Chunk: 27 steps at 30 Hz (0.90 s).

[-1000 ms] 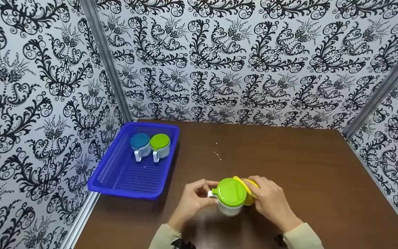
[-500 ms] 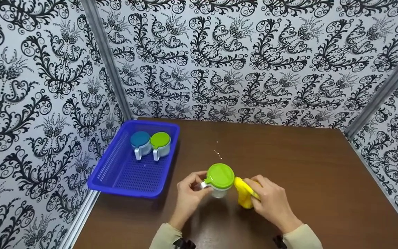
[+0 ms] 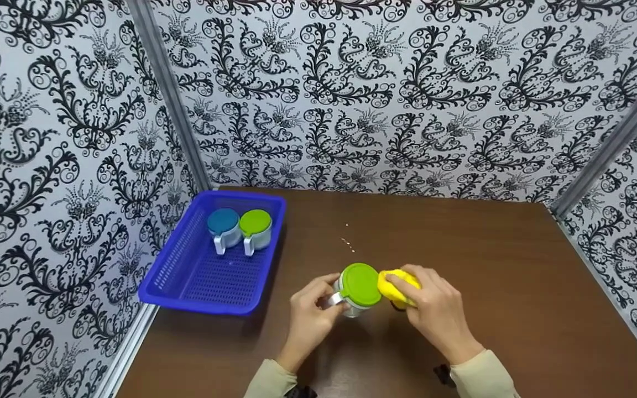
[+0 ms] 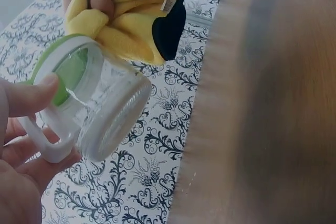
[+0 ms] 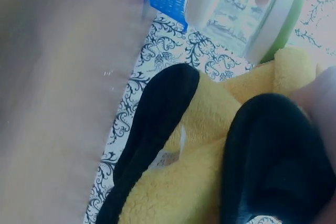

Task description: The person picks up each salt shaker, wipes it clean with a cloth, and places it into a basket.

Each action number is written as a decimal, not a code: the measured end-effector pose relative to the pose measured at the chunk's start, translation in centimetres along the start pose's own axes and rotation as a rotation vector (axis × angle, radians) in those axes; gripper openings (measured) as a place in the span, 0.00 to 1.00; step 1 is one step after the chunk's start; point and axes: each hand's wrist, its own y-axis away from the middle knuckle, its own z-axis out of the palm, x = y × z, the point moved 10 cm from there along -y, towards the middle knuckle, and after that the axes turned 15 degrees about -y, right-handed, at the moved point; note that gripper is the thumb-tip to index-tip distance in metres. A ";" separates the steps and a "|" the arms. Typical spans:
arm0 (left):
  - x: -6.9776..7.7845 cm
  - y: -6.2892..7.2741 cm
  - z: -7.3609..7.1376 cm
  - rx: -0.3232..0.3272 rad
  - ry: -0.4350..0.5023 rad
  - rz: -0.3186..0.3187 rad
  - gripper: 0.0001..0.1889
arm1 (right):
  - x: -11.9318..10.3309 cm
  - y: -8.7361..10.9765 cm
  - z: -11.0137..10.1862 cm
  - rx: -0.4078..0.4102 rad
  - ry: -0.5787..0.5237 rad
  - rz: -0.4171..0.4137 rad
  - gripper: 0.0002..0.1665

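A clear jar (image 4: 113,98) with a green lid (image 3: 361,284) and a white handle (image 4: 50,140) is held above the brown table. My left hand (image 3: 312,315) grips it by the handle, with the thumb near the lid in the left wrist view. My right hand (image 3: 434,304) holds a bunched yellow cloth (image 3: 398,286) with black edging (image 5: 157,114). The cloth touches the right side of the lid. Part of the cloth is hidden under the right fingers.
At the left of the table (image 3: 462,237) stands a blue plastic basket (image 3: 197,307). Inside its far end are a blue-lidded jar (image 3: 223,221) and a green-lidded jar (image 3: 255,222), both with white handles. Small white specks (image 3: 347,243) lie mid-table. Patterned walls (image 3: 374,110) enclose the table.
The jar went away from the body and left, then slightly back right, its handle turning toward me. The cloth left the jar's side, hung apart, and now meets the lid, bunched tighter.
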 end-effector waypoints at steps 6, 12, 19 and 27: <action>-1.8 1.0 1.0 0.017 -0.069 0.019 0.20 | -0.7 0.2 0.7 -0.047 -0.050 0.011 0.33; -1.2 1.4 1.3 0.026 -0.179 0.095 0.19 | -2.4 -0.1 1.2 -0.060 -0.104 -0.030 0.29; -1.0 1.5 1.1 0.042 -0.254 0.102 0.18 | -4.5 -0.5 1.8 -0.094 -0.181 -0.051 0.30; -1.1 1.4 1.2 0.028 -0.227 0.085 0.17 | -5.4 -1.2 1.4 -0.060 -0.237 -0.036 0.25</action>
